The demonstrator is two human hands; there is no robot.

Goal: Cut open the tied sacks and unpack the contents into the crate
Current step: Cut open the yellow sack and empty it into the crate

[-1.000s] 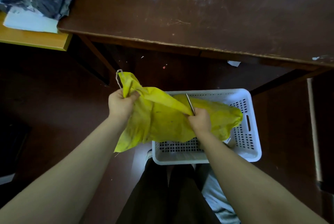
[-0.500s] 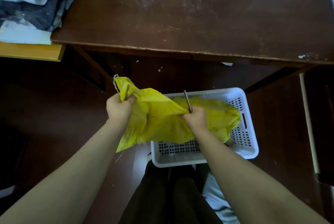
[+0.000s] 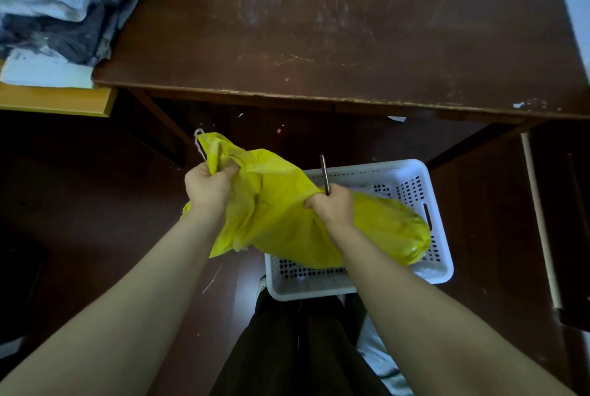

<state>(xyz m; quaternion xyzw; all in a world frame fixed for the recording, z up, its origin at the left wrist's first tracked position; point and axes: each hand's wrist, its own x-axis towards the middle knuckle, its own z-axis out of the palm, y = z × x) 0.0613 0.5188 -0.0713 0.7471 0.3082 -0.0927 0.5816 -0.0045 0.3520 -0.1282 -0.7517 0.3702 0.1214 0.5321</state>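
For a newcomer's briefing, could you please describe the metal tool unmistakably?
On the floor by the brown table sits a white crate. Over it the right hand grips a yellow sack; the tool is the thin, straight metal strip rising from that fist.

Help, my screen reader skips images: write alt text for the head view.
Two hands hold a yellow sack above a white perforated crate: the left hand grips its bunched end, the right hand pinches the fabric while holding a thin metal tool upright. A scratched dark table stands beyond.
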